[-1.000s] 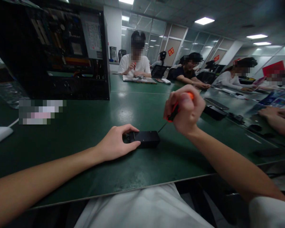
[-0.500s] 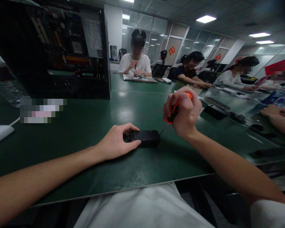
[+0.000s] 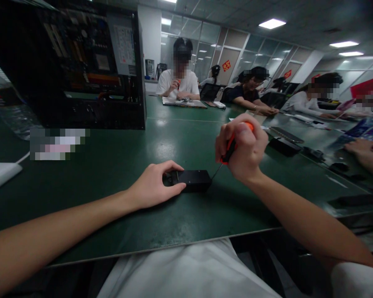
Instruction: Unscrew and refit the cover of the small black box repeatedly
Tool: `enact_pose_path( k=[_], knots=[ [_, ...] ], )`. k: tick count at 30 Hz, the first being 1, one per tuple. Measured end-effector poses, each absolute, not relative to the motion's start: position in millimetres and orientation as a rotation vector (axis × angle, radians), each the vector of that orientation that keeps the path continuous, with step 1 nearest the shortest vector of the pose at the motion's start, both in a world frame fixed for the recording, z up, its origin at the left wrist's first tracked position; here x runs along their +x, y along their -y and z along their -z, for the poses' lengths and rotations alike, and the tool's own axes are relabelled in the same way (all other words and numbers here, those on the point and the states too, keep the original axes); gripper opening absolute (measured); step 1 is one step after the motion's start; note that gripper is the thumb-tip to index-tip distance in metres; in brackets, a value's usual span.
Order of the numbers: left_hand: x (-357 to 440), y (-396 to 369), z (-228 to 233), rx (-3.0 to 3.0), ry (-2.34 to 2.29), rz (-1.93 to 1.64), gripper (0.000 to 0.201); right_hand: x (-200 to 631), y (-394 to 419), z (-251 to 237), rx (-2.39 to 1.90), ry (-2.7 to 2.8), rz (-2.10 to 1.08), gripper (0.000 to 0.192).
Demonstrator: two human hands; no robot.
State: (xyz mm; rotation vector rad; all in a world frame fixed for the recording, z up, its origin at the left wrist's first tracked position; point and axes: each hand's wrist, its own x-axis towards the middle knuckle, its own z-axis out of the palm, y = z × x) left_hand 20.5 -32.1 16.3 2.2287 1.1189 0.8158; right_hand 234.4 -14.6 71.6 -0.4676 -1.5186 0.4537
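Observation:
A small black rectangular box (image 3: 196, 180) lies on the green tabletop (image 3: 161, 142) in front of me. My left hand (image 3: 157, 184) grips its left end, with the thumb on the near side and the fingers on the far side. My right hand (image 3: 244, 149) is closed around the orange and black handle of a screwdriver (image 3: 231, 147). The screwdriver's thin shaft slants down to the left, and its tip is at the right end of the box. Whether the tip touches the box or sits in a screw, I cannot tell.
An open computer case (image 3: 112, 82) stands at the back left, beside a plastic bottle (image 3: 14, 107). A black block (image 3: 285, 146) lies to the right. Across the table sits a person in white (image 3: 192, 80); others sit along the right, one person's hand (image 3: 360, 150) resting nearby.
The view has shifted very slightly. Both hands keep their grips, and the screwdriver stays at the right end of the box with hardly any visible movement.

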Motion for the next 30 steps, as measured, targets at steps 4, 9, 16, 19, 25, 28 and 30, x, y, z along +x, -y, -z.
enact_pose_path(
  k=[4,9,16,19,25,28,30],
  knots=[
    [20,31,-15,2.225,-1.112,-0.811,0.033,225,17,-70,-0.401,1.451,-0.526,0.029],
    [21,32,-15,2.249,-1.096,-0.823,0.034,215,23,-65,-0.562,1.509,-0.55,0.036],
    [22,33,-17,2.237,-1.083,-0.802,0.034,217,19,-64,-0.606,1.494,-0.592,0.041],
    [22,34,-17,2.233,-1.08,-0.803,0.034,217,19,-65,-0.547,1.508,-0.622,0.037],
    [22,33,-17,2.237,-1.089,-0.808,0.034,218,19,-65,-0.471,1.522,-0.634,0.031],
    [21,33,-15,2.232,-1.084,-0.809,0.034,218,18,-64,-0.493,1.527,-0.622,0.034],
    [21,33,-15,2.226,-1.082,-0.807,0.034,219,18,-64,-0.511,1.529,-0.622,0.036]
  ],
)
